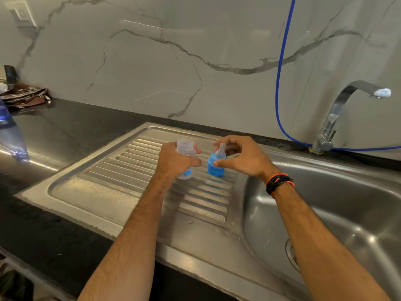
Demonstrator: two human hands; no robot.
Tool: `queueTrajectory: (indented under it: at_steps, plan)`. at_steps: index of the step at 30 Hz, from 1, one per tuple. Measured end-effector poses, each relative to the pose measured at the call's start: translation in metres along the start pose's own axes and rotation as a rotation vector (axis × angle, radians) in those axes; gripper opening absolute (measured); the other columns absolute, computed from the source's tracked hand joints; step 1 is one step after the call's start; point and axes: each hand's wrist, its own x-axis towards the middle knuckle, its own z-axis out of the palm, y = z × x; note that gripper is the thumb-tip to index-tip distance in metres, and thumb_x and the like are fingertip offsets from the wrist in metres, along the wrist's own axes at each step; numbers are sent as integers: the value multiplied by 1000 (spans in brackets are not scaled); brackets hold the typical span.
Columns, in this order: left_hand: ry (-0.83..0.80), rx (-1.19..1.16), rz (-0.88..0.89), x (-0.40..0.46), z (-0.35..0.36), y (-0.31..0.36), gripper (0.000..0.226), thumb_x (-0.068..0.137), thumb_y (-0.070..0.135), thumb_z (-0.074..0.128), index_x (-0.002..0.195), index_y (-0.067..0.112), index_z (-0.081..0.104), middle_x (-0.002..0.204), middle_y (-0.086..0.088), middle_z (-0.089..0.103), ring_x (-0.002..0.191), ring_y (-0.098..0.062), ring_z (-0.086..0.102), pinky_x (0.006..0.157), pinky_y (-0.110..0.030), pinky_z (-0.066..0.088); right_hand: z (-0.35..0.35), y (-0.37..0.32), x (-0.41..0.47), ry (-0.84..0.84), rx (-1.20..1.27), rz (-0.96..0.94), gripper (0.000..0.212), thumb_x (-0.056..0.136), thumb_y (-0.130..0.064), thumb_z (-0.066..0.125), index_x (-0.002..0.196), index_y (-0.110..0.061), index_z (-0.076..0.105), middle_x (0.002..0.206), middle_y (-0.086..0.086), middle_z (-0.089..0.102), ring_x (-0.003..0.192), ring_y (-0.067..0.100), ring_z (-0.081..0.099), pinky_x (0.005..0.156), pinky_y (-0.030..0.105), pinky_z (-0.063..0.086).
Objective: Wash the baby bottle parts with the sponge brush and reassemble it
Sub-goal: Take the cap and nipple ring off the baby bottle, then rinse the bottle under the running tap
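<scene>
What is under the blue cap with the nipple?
The blue cap stands on the ribbed drainboard, right hand around it. The steel directly beneath is covered. The bottle stands apart, held by the left hand.

Black stone counter [65, 131] with inset steel drainboard [108, 187]; brown bag [25, 96] at its far-left corner.

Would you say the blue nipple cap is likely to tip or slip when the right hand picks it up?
The blue nipple cap probably feels light, being small plastic. Standing on the ribbed drainboard, it may tip if nudged. Droplets nearby suggest it could be slippery. The right hand pinches it.
</scene>
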Motion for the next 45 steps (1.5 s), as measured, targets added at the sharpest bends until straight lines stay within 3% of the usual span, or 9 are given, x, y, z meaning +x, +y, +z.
queueTrajectory:
  at_steps: [4, 8, 12, 23, 27, 32, 35, 39, 45]
  plan:
    - [26, -20, 9, 1, -3, 0, 38, 71, 14, 85, 106, 16, 69, 89, 11, 68, 74, 6, 61, 63, -9, 46, 21, 12, 1, -121, -242, 20, 45, 65, -21, 90, 105, -18, 73, 97, -4, 72, 82, 5, 65, 65, 5, 48]
    - [34, -8, 17, 2, -4, -1, 42, 73, 16, 83, 113, 13, 69, 97, 8, 69, 82, -3, 64, 66, -11, 44, 29, 16, 5, -172, -350, 60, 52, 61, -33, 93, 107, -21, 72, 100, -5, 70, 91, 9, 66, 85, 25, 56]
    - [34, -13, 16, 0, -4, 0, 41, 73, 14, 83, 111, 14, 69, 95, 9, 69, 83, -3, 65, 70, -14, 47, 22, 7, -1, -156, -317, 50, 58, 54, -38, 95, 106, -26, 73, 103, -10, 71, 88, 6, 68, 87, 33, 58]
    - [28, -161, 72, -15, 27, 45, 36, 64, 12, 89, 95, 16, 72, 87, 7, 77, 82, -9, 73, 75, -25, 58, -63, 22, -36, 271, -161, 118, 40, 66, -34, 90, 102, -24, 74, 81, -10, 76, 74, 5, 71, 86, 36, 58]
    - [-82, -214, 97, -19, 91, 82, 34, 63, 10, 90, 90, 17, 70, 86, 3, 76, 80, -10, 72, 76, -22, 55, -123, 51, -58, 395, -179, 206, 33, 71, -24, 87, 101, -19, 73, 77, -8, 76, 75, 7, 73, 88, 39, 58]
    - [-220, -181, 31, -31, 197, 108, 29, 54, 15, 93, 71, 20, 70, 80, -2, 76, 77, -18, 72, 79, -33, 59, -182, 88, -84, 499, -333, 324, 31, 71, -27, 84, 100, -26, 72, 72, -17, 72, 80, 1, 69, 90, 36, 56]
    - [-298, -125, -66, -40, 243, 109, 44, 53, 27, 95, 86, 14, 70, 88, -3, 73, 83, -18, 68, 73, -32, 56, -202, 111, -91, 544, -393, 382, 38, 72, -28, 83, 108, -24, 70, 79, -18, 71, 87, 5, 69, 92, 37, 55]
    - [-412, -127, -189, -46, 293, 90, 65, 53, 29, 95, 106, 15, 60, 95, 0, 66, 89, -17, 63, 72, -28, 50, -215, 161, -88, 513, -413, 460, 58, 75, -32, 83, 127, -21, 60, 110, -8, 70, 99, 14, 67, 95, 41, 54]
    - [-586, -224, -259, -48, 297, 82, 44, 69, 1, 79, 105, 11, 57, 106, -13, 68, 96, -23, 67, 86, -40, 56, -210, 154, -56, 465, -476, 366, 75, 76, -36, 83, 139, -17, 47, 131, 8, 57, 115, 24, 59, 100, 44, 50]
